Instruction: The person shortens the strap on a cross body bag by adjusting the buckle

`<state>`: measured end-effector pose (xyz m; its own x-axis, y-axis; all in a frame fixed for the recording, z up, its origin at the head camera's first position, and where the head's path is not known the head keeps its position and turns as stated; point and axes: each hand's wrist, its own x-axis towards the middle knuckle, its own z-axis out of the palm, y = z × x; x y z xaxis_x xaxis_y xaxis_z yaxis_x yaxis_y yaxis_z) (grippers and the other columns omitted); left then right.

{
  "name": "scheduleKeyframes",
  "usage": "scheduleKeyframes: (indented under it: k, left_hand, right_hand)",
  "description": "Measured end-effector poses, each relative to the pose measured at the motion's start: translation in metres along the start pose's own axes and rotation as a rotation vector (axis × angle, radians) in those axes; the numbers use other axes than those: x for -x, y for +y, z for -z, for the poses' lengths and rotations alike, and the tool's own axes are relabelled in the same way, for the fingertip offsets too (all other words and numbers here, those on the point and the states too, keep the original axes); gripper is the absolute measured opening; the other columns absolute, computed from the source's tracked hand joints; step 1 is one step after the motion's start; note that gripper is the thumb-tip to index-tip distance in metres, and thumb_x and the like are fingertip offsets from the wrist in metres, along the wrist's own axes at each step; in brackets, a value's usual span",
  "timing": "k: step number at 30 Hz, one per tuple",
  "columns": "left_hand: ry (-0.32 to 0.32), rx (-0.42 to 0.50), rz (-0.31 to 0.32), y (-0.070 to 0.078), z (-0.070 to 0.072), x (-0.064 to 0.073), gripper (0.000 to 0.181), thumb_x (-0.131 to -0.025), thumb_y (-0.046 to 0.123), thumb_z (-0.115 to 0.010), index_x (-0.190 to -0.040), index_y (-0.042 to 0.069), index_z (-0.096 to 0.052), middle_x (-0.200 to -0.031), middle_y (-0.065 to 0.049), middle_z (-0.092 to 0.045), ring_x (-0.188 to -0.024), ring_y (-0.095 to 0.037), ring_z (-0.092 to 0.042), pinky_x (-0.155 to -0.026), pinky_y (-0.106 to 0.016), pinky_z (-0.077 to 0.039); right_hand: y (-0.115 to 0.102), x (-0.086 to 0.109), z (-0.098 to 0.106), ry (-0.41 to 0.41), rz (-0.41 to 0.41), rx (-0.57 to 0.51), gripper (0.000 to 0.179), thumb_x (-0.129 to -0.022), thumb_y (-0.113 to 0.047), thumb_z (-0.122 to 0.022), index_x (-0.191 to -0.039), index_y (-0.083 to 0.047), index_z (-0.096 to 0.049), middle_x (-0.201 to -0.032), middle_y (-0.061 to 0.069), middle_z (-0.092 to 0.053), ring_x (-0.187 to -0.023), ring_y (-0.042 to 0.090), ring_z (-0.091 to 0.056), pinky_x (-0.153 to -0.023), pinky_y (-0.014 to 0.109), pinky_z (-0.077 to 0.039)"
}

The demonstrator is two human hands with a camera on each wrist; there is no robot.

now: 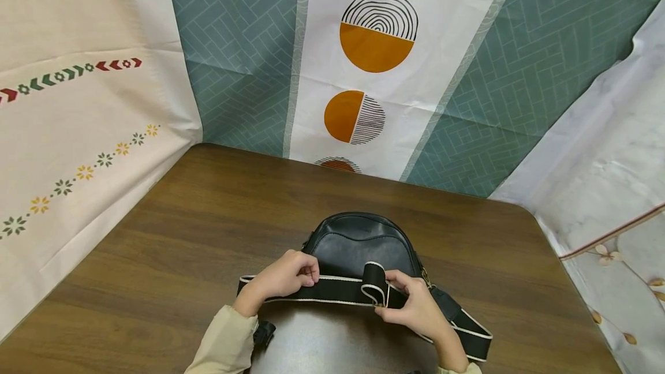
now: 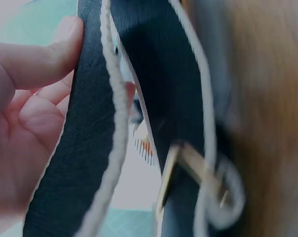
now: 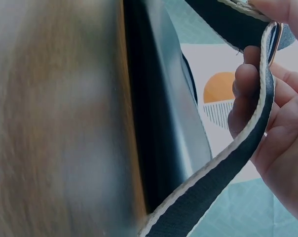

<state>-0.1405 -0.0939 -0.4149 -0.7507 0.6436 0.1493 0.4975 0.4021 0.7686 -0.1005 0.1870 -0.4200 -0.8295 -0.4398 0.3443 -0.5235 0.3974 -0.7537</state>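
In the head view, a black bag [image 1: 358,250] stands on the near half of a brown table [image 1: 208,206], roughly midway across. Its black strap [image 1: 340,290], edged in white, runs left to right just in front of it. The left hand [image 1: 286,273] grips the strap's left part, fingers curled. The right hand [image 1: 415,305] pinches the strap at a gold buckle [image 1: 387,295], where the strap rises in a small upright loop [image 1: 374,283]. Farther right, the strap bends over the table near the right wrist. A patterned cloth [image 1: 239,56] hangs beyond the far edge.

In the left wrist view, the strap passes between the left thumb and fingers; a second stretch and the blurred buckle lie beside it.

In the right wrist view, the right hand's fingers are bent against the strap, with the buckle's edge at their tips. The bag sits close by, not touched by these fingers.
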Motion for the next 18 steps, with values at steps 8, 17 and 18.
scheduleKeyframes:
  k: [8,17,18]
  left_hand:
    - [0.017,-0.009,0.032,-0.004,0.019,0.012,0.02,-0.075,-0.011,-0.061,-0.068,0.007,-0.057,-0.064,0.005,-0.053,-0.059,-0.004,-0.047,-0.056,-0.022,-0.043]
    - [0.023,-0.027,0.06,-0.014,0.033,0.022,0.02,-0.073,-0.012,-0.062,-0.068,0.006,-0.056,-0.063,0.006,-0.053,-0.058,-0.003,-0.046,-0.055,-0.022,-0.042]
    - [0.028,-0.033,0.062,-0.016,0.034,0.024,0.02,-0.073,-0.012,-0.062,-0.067,0.007,-0.056,-0.063,0.006,-0.052,-0.057,-0.003,-0.045,-0.055,-0.022,-0.042]
  right_hand:
    - [-0.012,-0.001,0.007,-0.018,0.029,-0.025,0.045,-0.059,0.008,-0.074,-0.099,-0.002,-0.058,-0.083,0.005,-0.066,-0.072,0.012,-0.061,-0.065,0.024,-0.047]
    - [-0.029,-0.004,0.012,-0.03,-0.019,0.007,0.043,-0.06,0.007,-0.073,-0.099,-0.001,-0.058,-0.081,0.001,-0.065,-0.069,0.011,-0.06,-0.062,0.028,-0.047]
    - [-0.024,-0.003,0.012,-0.033,-0.023,0.007,0.042,-0.06,0.005,-0.074,-0.099,-0.002,-0.058,-0.082,0.0,-0.065,-0.069,0.01,-0.06,-0.062,0.027,-0.047]
